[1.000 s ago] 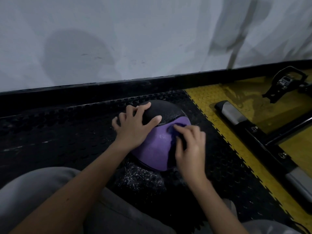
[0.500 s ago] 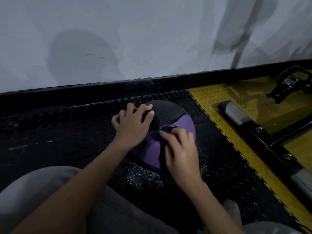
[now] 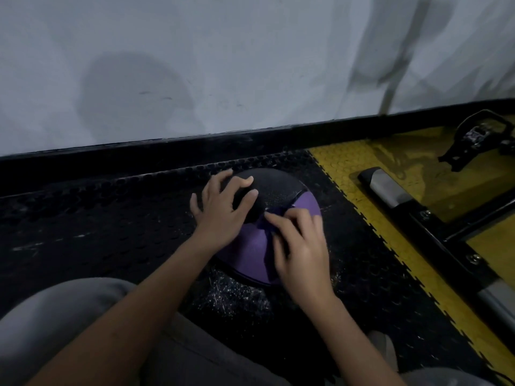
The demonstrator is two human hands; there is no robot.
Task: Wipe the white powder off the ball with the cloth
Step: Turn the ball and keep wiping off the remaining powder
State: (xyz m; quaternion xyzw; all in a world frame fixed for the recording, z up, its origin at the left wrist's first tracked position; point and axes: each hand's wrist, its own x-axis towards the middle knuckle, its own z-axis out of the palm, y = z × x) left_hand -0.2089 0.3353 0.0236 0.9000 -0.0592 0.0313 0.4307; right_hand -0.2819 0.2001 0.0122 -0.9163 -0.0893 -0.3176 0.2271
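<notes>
My blurred right hand (image 3: 302, 263) hides most of the cloth (image 3: 267, 222) and the ball's (image 3: 278, 190) near right side.

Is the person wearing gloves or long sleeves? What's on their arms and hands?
No gloves: the left hand and the right hand are both bare. No sleeves show either; both forearms are uncovered right down to the picture's edge. I can see no watch, ring or bracelet. The only clothing in view is grey trousers over the knees.
</notes>
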